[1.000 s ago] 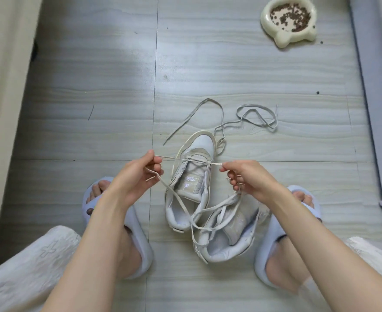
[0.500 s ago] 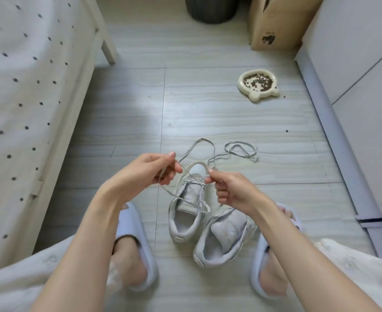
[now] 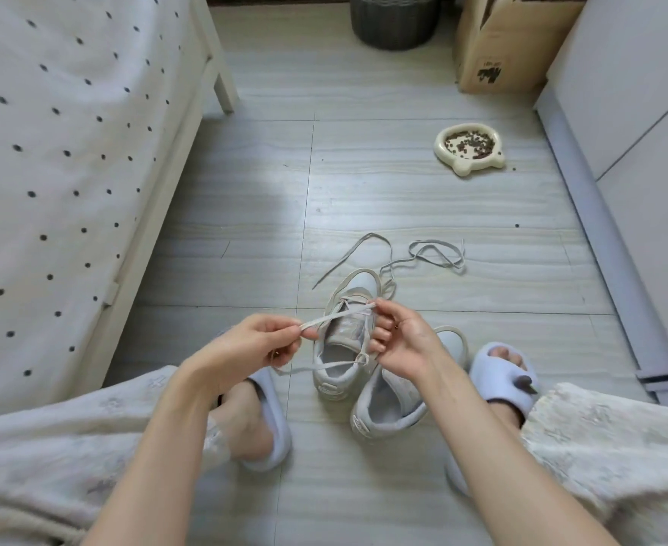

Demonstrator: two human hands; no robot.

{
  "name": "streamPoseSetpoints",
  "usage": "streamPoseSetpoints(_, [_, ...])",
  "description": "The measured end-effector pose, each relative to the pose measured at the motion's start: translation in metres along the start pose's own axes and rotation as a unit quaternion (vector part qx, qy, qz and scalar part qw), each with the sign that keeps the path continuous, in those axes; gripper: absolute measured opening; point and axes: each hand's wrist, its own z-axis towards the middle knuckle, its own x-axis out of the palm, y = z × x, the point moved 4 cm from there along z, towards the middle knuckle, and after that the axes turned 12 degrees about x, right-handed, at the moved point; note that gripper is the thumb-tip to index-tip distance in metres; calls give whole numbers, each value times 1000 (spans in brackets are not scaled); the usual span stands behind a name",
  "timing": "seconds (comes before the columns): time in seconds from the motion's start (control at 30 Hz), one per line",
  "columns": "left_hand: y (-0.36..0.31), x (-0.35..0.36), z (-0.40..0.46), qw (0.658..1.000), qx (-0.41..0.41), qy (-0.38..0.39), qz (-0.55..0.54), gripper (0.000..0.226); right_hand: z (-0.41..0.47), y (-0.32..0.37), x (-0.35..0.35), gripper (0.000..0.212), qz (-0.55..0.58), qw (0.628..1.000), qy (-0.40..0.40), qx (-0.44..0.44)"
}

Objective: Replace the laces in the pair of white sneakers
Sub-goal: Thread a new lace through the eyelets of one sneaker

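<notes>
Between both hands, a lace (image 3: pixel 336 318) is stretched: left hand (image 3: pixel 245 344) and right hand (image 3: pixel 405 340) each pinch it above the sneakers (image 3: pixel 338 348) on the floor (image 3: pixel 245 214). Beyond lie a loose lace (image 3: pixel 435 254), food bowl (image 3: pixel 470 149), box (image 3: pixel 498 53), bin (image 3: pixel 393 19); bed (image 3: pixel 56 151) at left.

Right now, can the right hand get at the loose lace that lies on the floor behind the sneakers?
Probably yes. The floor between the right hand and the loose lace looks free, but the hand pinches another lace together with the left hand and must release it first.
</notes>
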Motion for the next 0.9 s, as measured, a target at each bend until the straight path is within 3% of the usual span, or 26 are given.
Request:
streamPoseSetpoints(0.27, [-30, -14, -4, 994, 74, -15, -81, 24, 5, 15, -39, 25, 194, 978, -46, -57])
streamPoseSetpoints(0.4, [-36, -8, 2, 993, 92, -37, -65, 26, -1, 1, -18, 30, 33, 999, -12, -25])
streamPoseSetpoints(0.57, [-35, 4, 8, 990, 68, -20, 118, 21, -12, -30, 25, 43, -150, 988, 47, 1])
streamPoseSetpoints(0.73, [-37, 12, 7, 984, 70, -10, 166, 22, -19, -31, 20, 39, -196, 980, 40, 4])
streamPoseSetpoints(0.9, [-37, 18, 1, 984, 58, 34, 166, 22, -23, -39, 19, 31, -114, 990, 85, 26])
